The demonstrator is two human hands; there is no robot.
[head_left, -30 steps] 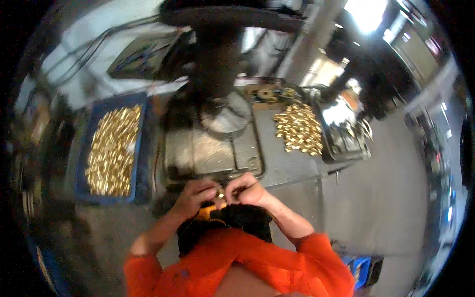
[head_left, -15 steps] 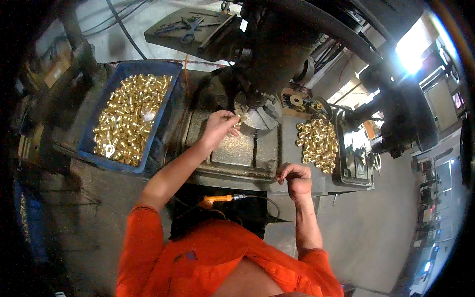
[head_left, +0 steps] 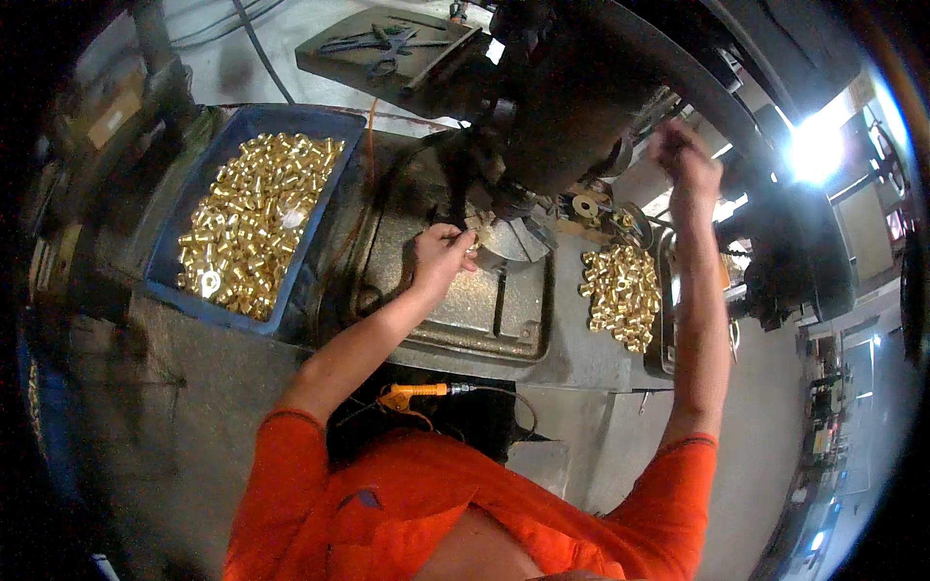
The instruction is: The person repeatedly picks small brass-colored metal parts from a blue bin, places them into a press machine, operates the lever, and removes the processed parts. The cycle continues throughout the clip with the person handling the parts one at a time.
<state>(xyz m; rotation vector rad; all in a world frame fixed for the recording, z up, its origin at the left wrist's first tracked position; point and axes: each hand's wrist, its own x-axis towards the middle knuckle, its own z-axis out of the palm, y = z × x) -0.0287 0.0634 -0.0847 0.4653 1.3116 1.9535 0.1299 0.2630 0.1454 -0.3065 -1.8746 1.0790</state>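
Observation:
Beside the chuck [head_left: 518,240] under the dark drill press [head_left: 557,126], my left hand [head_left: 444,259] pinches a small brass fitting [head_left: 473,246], mostly covered by the fingers. My right hand [head_left: 690,163] is raised to the right of the machine's head, its arm stretched forward. Its fingers are dark and smeared, so whether they grip anything does not show. Brass chips are scattered over the machine's metal table [head_left: 450,308] below my left hand.
A blue bin [head_left: 291,302] full of brass fittings stands at the left. More brass fittings [head_left: 622,295] lie heaped to the right of the machine table. Scissors [head_left: 389,60] and other tools lie on a tray behind. A yellow air gun [head_left: 415,391] hangs at the front edge.
My right hand has moved up and forward from the front edge of the machine table to beside the machine's head. My left hand stays by the chuck with the fitting.

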